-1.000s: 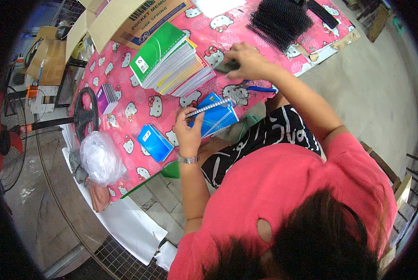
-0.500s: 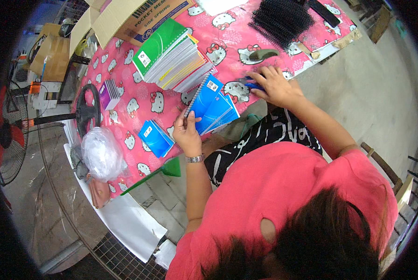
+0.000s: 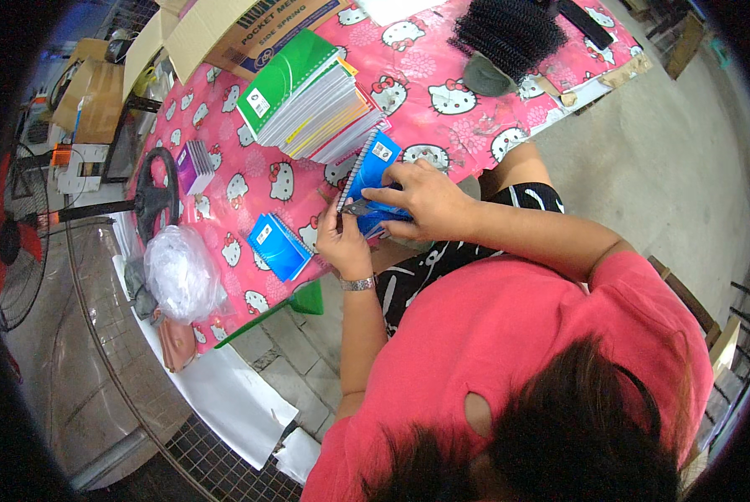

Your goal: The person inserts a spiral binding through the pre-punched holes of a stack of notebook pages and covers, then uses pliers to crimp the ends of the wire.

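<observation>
My left hand (image 3: 344,245) is closed on the lower end of a blue spiral notebook (image 3: 377,157), fingers near its wire binding. A pair of pliers (image 3: 360,207) with dark metal jaws is in my right hand (image 3: 421,201). The jaws are at the bottom end of the binding, beside my left fingertips. My right hand hides most of the handles and part of the blue covers beneath. A few small blue spiral notebooks (image 3: 280,248) lie to the left. Beyond my hands stands a thick stack of notebooks (image 3: 321,117) with a green cover on top.
Black spiral coils (image 3: 509,38) lie at the far right by a dark greenish dish (image 3: 488,77). An open cardboard box (image 3: 266,38) stands at the back. Purple pads (image 3: 194,167), a clear plastic bag (image 3: 182,272) and a fan (image 3: 23,238) are at left. Patterned pink cloth covers the table.
My right hand has come left from the table's right side, bringing the pliers to the notebook's binding. The dark dish has shifted away toward the coils. My left hand keeps its hold.
</observation>
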A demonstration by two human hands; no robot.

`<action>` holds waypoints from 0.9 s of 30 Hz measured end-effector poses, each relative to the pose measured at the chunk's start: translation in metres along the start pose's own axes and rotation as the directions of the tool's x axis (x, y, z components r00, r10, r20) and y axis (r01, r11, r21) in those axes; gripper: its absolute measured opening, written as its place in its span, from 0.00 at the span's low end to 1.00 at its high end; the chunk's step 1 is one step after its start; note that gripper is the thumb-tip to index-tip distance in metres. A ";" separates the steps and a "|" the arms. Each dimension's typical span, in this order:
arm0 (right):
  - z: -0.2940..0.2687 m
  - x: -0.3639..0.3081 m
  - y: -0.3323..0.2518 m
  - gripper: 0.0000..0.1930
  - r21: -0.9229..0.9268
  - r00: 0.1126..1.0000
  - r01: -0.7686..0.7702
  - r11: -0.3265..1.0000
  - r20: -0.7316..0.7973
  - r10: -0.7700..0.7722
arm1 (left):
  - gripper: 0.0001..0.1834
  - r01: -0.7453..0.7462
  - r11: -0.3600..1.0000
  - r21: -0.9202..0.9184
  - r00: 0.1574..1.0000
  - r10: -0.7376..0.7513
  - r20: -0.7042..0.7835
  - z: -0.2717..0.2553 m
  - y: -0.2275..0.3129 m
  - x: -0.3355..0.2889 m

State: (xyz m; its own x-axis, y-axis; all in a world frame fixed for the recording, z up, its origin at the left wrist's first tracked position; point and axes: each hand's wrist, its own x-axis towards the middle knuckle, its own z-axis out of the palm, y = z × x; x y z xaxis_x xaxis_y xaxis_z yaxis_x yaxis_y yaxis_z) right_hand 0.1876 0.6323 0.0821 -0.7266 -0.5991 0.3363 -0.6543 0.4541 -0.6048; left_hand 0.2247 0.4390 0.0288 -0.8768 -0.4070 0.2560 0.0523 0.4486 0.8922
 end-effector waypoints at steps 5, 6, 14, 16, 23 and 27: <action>0.006 0.002 -0.001 0.19 0.671 0.657 -0.742 0.013 0.723 0.213 | 0.13 -0.092 0.989 0.119 0.996 0.094 -0.007 0.000 0.009 -0.001; 0.003 0.002 -0.001 0.19 0.669 0.657 -0.743 0.013 0.724 0.210 | 0.11 -0.124 0.980 0.153 0.992 0.126 -0.004 -0.003 0.011 -0.002; -0.020 -0.028 0.089 0.23 -0.105 0.907 -0.406 0.908 -0.167 0.387 | 0.10 -0.268 0.844 0.465 0.946 0.323 -0.040 -0.102 0.050 0.049; -0.021 -0.033 0.106 0.20 -0.077 0.943 -0.292 0.953 -0.188 0.274 | 0.10 -0.300 0.746 0.595 0.933 0.359 0.021 -0.133 0.048 0.073; -0.095 0.017 0.175 0.15 -0.473 0.837 -0.456 0.754 -0.517 0.182 | 0.15 -0.143 0.378 0.915 0.916 -0.300 0.268 -0.128 -0.024 0.122; -0.113 0.019 0.229 0.18 -0.628 0.817 -0.531 0.569 -0.557 0.147 | 0.16 -0.194 0.411 0.891 0.978 0.151 0.143 -0.109 -0.071 0.104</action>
State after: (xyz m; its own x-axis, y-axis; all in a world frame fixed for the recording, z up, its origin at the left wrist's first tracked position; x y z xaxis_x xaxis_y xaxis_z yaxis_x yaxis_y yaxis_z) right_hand 0.0000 0.7992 0.0316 -0.8071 -0.0551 0.5879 -0.1179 0.9906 -0.0691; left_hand 0.1816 0.2778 0.0327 -0.9182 -0.2159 0.3321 -0.2340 0.9721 -0.0148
